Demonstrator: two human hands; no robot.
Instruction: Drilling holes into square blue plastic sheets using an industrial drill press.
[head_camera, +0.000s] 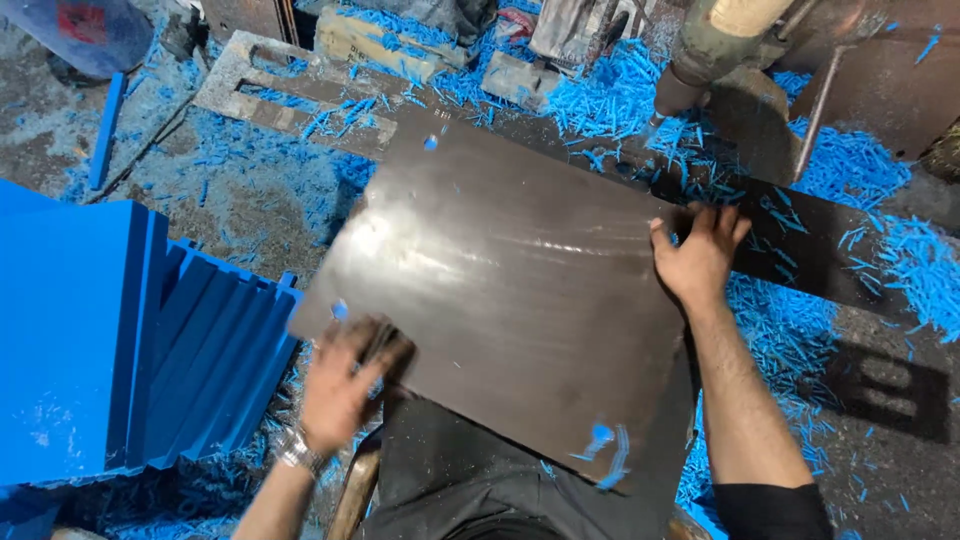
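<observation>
Dark metal sheet (500, 300) lies tilted across the person's lap, a few blue chips on it. At the sheet's near left edge the left hand (345, 385), blurred, lies on it, fingers curled; whether it grips I cannot tell. At its far right edge the right hand (700, 255) clasps the rim. Left of the sheet stand stacked blue plastic slabs (110, 340). Beyond it, blue shavings (610, 95) litter the floor.

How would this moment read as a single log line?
left hand: on near corner of dark metal sheet | right hand: gripping far right edge | blue panels: stacked left | blue shavings: scattered around
</observation>
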